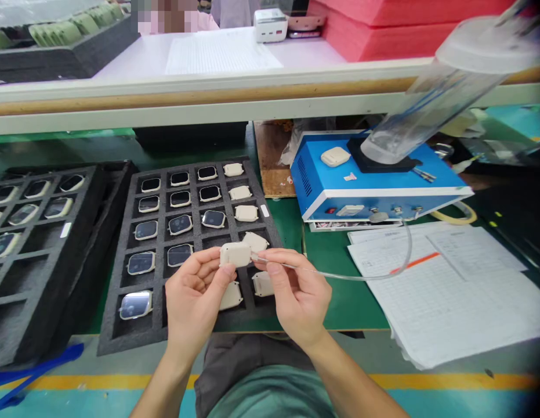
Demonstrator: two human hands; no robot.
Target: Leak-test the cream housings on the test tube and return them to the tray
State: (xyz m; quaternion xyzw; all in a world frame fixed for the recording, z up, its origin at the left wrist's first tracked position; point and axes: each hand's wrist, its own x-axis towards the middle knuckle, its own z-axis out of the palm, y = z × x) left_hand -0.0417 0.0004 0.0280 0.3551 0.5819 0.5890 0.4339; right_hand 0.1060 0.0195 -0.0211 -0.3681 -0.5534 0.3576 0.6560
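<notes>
Though indistinct at its tip, clear tube (357, 278) in pinching right hand (301, 290), pale watch (235, 254) in pinching left hand (194, 296).

Bright light, soft shadows, right corners — dark

A cream watch case (235, 255) shows me smooth, matt, plastic-looking sides; the clear tube (352, 277) gleams. Through my remote feed, glossy, glass-like screens (141, 262) contrast with a rough, matt foam tray (160, 278). I see smooth painted blue housing (374, 180), a shiny transparent plastic cylinder (430, 104), matt red foam blocks (361, 36) and paper sheets (452, 302).
</notes>
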